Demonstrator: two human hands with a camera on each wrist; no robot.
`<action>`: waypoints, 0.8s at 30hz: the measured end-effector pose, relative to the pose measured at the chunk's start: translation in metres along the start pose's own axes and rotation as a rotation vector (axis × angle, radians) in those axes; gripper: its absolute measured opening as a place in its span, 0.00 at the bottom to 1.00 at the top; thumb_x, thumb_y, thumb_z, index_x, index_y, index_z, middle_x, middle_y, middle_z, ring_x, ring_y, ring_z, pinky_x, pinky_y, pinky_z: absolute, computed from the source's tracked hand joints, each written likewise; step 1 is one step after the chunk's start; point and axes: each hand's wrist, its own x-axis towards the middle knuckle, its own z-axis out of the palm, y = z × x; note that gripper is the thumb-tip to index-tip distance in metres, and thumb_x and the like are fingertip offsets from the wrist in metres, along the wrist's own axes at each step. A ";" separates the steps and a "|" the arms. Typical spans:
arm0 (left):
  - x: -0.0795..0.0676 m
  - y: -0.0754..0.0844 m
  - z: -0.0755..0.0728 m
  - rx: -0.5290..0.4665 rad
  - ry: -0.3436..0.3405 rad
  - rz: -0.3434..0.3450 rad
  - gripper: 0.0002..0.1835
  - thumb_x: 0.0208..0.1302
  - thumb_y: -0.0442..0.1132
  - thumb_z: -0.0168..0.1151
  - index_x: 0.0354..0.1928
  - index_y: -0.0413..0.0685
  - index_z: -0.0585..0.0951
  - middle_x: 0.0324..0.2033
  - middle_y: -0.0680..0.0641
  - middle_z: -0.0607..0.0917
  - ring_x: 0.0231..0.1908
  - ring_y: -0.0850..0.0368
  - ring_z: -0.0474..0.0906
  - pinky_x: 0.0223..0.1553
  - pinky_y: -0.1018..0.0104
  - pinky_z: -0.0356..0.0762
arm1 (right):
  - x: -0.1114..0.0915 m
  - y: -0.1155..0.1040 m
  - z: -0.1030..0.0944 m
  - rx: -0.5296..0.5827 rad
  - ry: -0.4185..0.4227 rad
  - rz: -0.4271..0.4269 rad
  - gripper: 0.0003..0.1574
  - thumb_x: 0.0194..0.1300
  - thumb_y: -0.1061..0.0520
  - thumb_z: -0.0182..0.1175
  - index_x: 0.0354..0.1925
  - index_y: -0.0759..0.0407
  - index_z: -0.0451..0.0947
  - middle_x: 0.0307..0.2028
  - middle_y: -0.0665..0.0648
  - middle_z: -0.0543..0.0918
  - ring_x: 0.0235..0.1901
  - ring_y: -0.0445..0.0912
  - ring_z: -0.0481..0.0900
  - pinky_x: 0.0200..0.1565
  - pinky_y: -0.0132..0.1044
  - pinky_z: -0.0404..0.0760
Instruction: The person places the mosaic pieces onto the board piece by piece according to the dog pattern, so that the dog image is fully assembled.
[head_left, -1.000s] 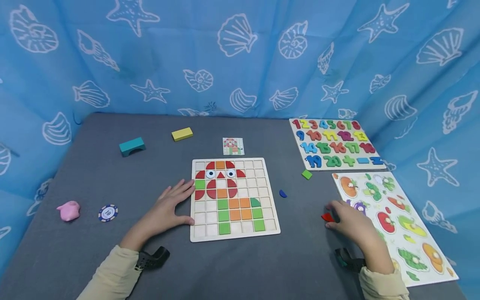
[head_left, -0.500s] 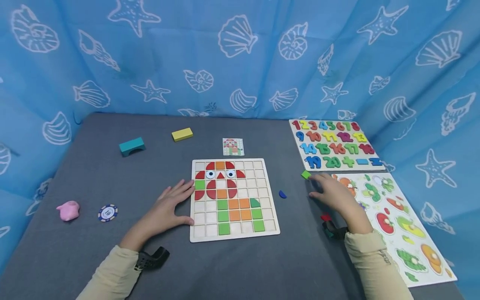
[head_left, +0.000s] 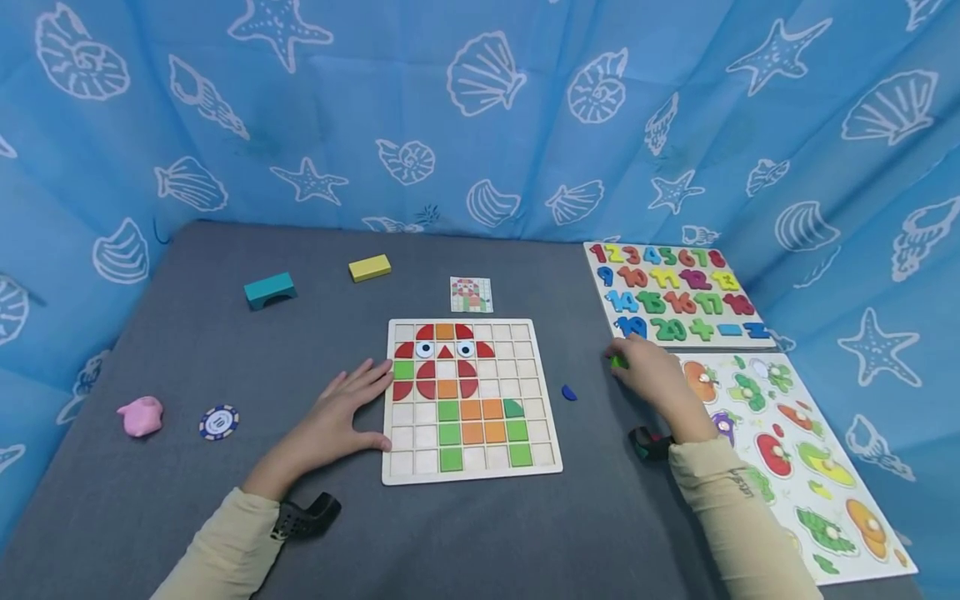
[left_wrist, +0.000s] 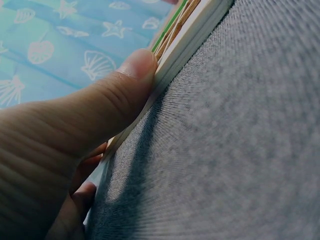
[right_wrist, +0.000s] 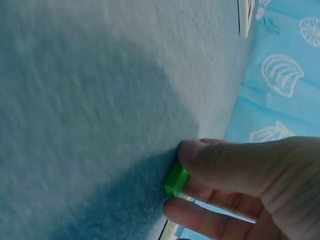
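My left hand (head_left: pixel 333 425) rests at the left edge of a wooden grid board (head_left: pixel 542 417), its fingers extended and spread. In the left wrist view the thumb (left_wrist: pixel 135 70) touches the board's side. Red, orange and green pieces and two eye discs fill part of the grid. To the right of the board, my right hand (head_left: pixel 651 373) pinches a green square block (right_wrist: pixel 176 179) between thumb and fingers, close to the cloth. A blue half-round piece (head_left: pixel 569 392) lies between the board and that hand. The red piece is mostly hidden by the right wrist strap.
A picture card (head_left: pixel 471 295) lies behind the board. The number puzzle (head_left: pixel 609 312) and vegetable puzzle (head_left: pixel 813 533) occupy the right side. Leftward are a yellow block (head_left: pixel 370 268), teal arch block (head_left: pixel 270 290), pink pig (head_left: pixel 140 416) and poker chip (head_left: pixel 219 422).
My right hand has left the red piece, moved forward and to the left, and taken hold of the green square block. The left hand stays at the board's edge.
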 end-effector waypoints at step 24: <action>-0.001 0.000 0.001 0.022 0.004 0.002 0.50 0.40 0.61 0.66 0.66 0.51 0.58 0.67 0.53 0.54 0.67 0.51 0.42 0.63 0.45 0.37 | 0.027 -0.154 0.012 -0.021 0.040 -0.483 0.18 0.49 0.53 0.67 0.40 0.53 0.78 0.34 0.48 0.78 0.32 0.39 0.70 0.37 0.30 0.74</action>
